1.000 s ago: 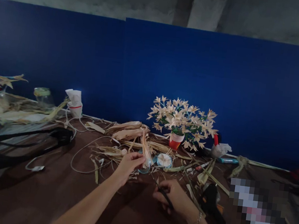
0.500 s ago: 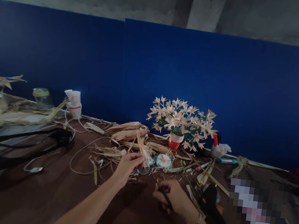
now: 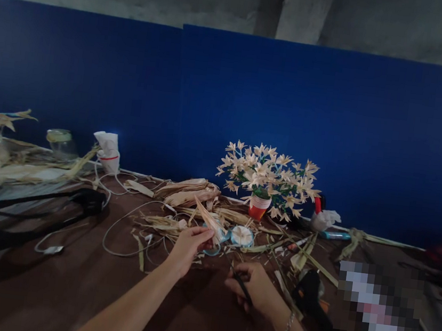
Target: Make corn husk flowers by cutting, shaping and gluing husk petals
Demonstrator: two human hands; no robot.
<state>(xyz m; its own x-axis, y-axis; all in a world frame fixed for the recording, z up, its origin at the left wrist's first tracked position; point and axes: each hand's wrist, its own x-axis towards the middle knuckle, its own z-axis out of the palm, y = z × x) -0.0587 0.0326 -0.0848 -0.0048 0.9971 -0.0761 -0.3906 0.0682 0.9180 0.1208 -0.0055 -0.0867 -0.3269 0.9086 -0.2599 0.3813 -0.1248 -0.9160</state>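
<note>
Between the thumb and fingers of my left hand (image 3: 192,241) a pale, pointed piece of corn husk (image 3: 209,216) is pinched, its tip slanting up and to the left. My right hand (image 3: 252,285) is closed on a pair of dark-handled scissors (image 3: 243,287), whose thin blades point up and left toward the husk, apart from it. Just beyond the hands lie two small blue-rimmed round pieces; the right one (image 3: 242,236) has a whitish middle, and the other is partly hidden by the husk and my left hand.
Behind stands a red cup (image 3: 258,208) of husk flowers (image 3: 262,175). A bundle of dry husks (image 3: 191,191) lies left of it. White cable (image 3: 106,237) loops across the brown table (image 3: 109,291). A black glue gun (image 3: 312,295) rests beside my right wrist; a black strap-like object (image 3: 80,199) lies left.
The husk in my left hand has tipped further to the left. My right hand and the scissors have shifted very slightly left; both hands keep their hold.
</note>
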